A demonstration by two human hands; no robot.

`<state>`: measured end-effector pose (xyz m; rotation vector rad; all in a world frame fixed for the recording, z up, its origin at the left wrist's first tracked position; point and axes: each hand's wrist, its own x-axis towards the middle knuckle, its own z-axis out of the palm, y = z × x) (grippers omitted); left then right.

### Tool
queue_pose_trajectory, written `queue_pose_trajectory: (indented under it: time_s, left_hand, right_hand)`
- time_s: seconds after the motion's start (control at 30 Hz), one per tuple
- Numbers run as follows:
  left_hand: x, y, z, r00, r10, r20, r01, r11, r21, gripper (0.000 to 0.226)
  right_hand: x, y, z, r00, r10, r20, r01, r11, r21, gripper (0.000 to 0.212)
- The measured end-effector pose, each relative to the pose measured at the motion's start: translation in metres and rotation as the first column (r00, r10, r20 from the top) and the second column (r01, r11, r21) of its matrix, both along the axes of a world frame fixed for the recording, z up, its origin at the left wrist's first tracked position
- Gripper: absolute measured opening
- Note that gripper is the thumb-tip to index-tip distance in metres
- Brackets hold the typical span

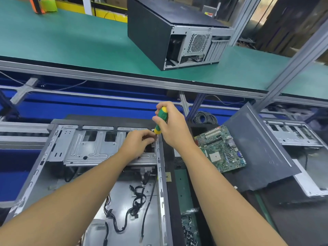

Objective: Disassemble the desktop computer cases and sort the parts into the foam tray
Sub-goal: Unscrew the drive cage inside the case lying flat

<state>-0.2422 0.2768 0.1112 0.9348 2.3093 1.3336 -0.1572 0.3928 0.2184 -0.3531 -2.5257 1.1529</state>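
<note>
Computer case [33,181] lies open on its side, directly in front. Right hand [174,128] is clamped round the green screwdriver [162,118], held upright so its tip meets the drive cage [92,150] at the far right corner. Left hand [138,144] is curled at the tip, likely steadying it; can't tell if it pinches anything. Motherboard [221,148] is already out, lying right of the case.

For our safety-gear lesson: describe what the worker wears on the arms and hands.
No sleeves show: the left arm and right arm are bare to the frame edge. The left hand and right hand have no gloves; no watch, band or ring is visible.
</note>
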Motion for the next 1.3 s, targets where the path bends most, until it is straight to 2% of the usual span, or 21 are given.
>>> queue_pose_trajectory:
  time_s: [0.47,0.63,0.77,0.83,1.0,1.17,1.3]
  left_hand:
    - [-0.006,0.002,-0.003,0.999,-0.03,0.011,0.03,0.999,-0.009,0.015]
    - [-0.009,-0.002,-0.002,0.997,-0.064,0.053,0.063,0.998,0.022,0.028]
    - [-0.014,-0.008,0.012,0.986,-0.105,0.126,0.085,0.983,0.16,0.034]
    - [-0.015,-0.009,0.021,0.986,-0.12,0.12,0.096,0.977,0.189,0.036]
    - [-0.012,-0.008,0.03,0.967,-0.193,0.164,0.156,0.964,0.216,0.023]
    - [-0.011,0.0,0.032,0.995,-0.094,0.041,0.087,0.985,0.149,0.018]
    - [-0.007,0.006,0.034,1.0,-0.022,-0.018,0.024,0.993,0.119,0.017]
  right_hand:
    - [0.001,0.001,0.004,1.0,0.004,0.026,-0.004,1.0,0.008,0.026]
    - [-0.001,0.001,0.009,0.991,0.082,0.104,-0.097,0.983,0.157,0.025]
    - [-0.004,-0.002,0.012,0.992,-0.048,0.113,0.013,0.956,0.292,0.028]
    - [-0.004,-0.009,0.01,0.993,-0.073,0.089,0.044,0.957,0.287,0.03]
    - [-0.003,-0.013,0.009,0.988,-0.118,0.095,0.091,0.963,0.254,0.032]
    - [-0.012,-0.011,0.022,0.954,-0.205,0.221,0.113,0.923,0.368,0.053]
    - [-0.017,-0.014,0.024,0.953,-0.248,0.174,0.169,0.911,0.376,0.038]
